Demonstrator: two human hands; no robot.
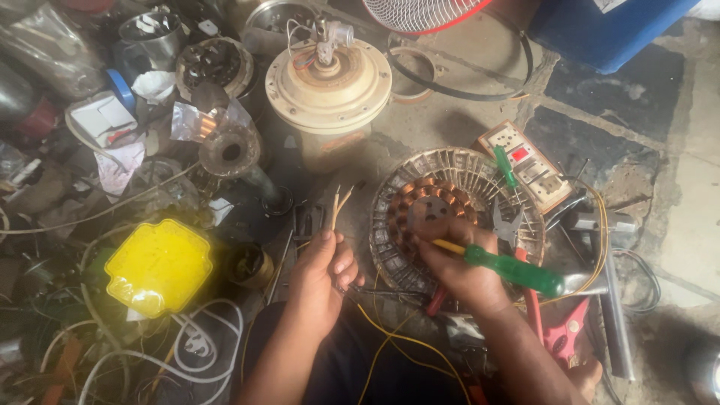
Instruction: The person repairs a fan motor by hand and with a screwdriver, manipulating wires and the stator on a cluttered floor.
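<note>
Head view. The round metal fan motor housing (pixel 457 217) lies on the stone floor (pixel 675 217) and contains a ring of copper windings (pixel 420 196). The right hand (pixel 457 264) is closed around a green-handled screwdriver (pixel 517 271), its tip at the windings. The left hand (pixel 324 271) pinches thin stripped wire ends (pixel 339 204), just left of the housing. A dark metal pot (pixel 154 34) at upper left holds what may be paper scraps. A yellow plastic lid (pixel 159 266) lies among white cables (pixel 202 337).
</note>
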